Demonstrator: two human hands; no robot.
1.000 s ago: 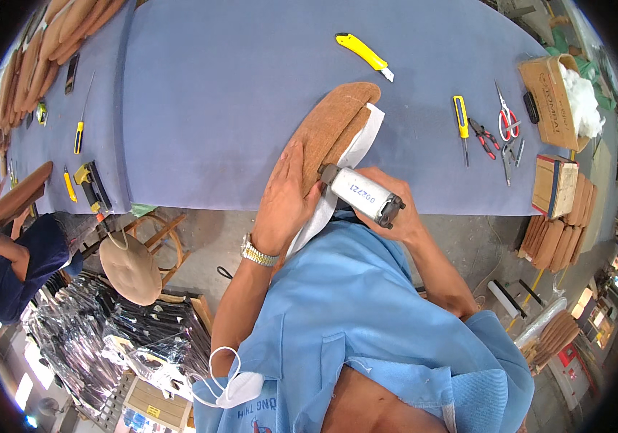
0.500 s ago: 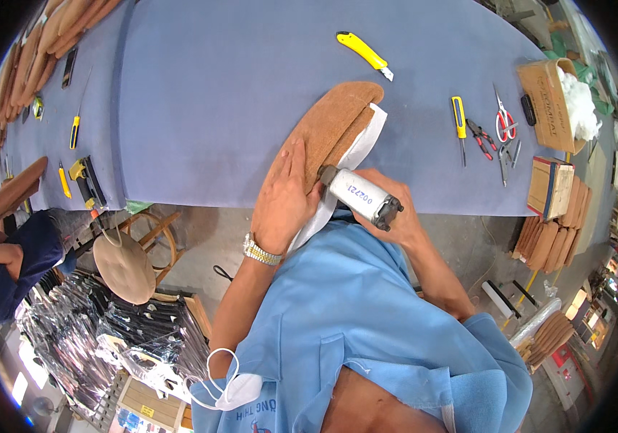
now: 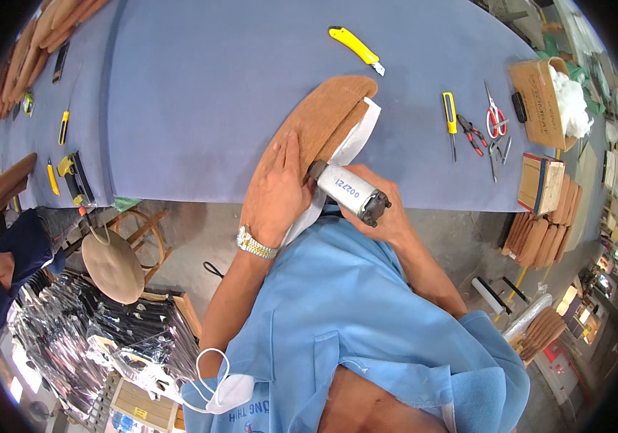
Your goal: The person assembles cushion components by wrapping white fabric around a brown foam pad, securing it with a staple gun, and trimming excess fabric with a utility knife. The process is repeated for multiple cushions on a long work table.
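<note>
A curved brown upholstered piece (image 3: 316, 115) lies tilted over the front edge of the blue-covered table, white fabric (image 3: 356, 141) showing along its right side. My left hand (image 3: 278, 191) rests on its brown cover, fingers stretched out flat and the thumb near the inner edge. In my right hand (image 3: 381, 198) is a silver pneumatic staple gun (image 3: 345, 185) with a black end cap. Its nose end meets the piece's inner edge, right beside my left thumb. Most of my right fingers are hidden behind the tool.
Beyond the piece lies a yellow utility knife (image 3: 356, 47). To the right are a screwdriver (image 3: 450, 115), pliers (image 3: 473, 133), scissors (image 3: 495, 119) and a cardboard box (image 3: 536, 101). Another staple gun (image 3: 76, 177) lies at left, near a round stool (image 3: 112, 267) and another person (image 3: 16, 252).
The whole view has shifted slightly, so table and tools sit a little further left. The staple gun stays at the piece's inner edge, and my left hand remains flat on the cover.
</note>
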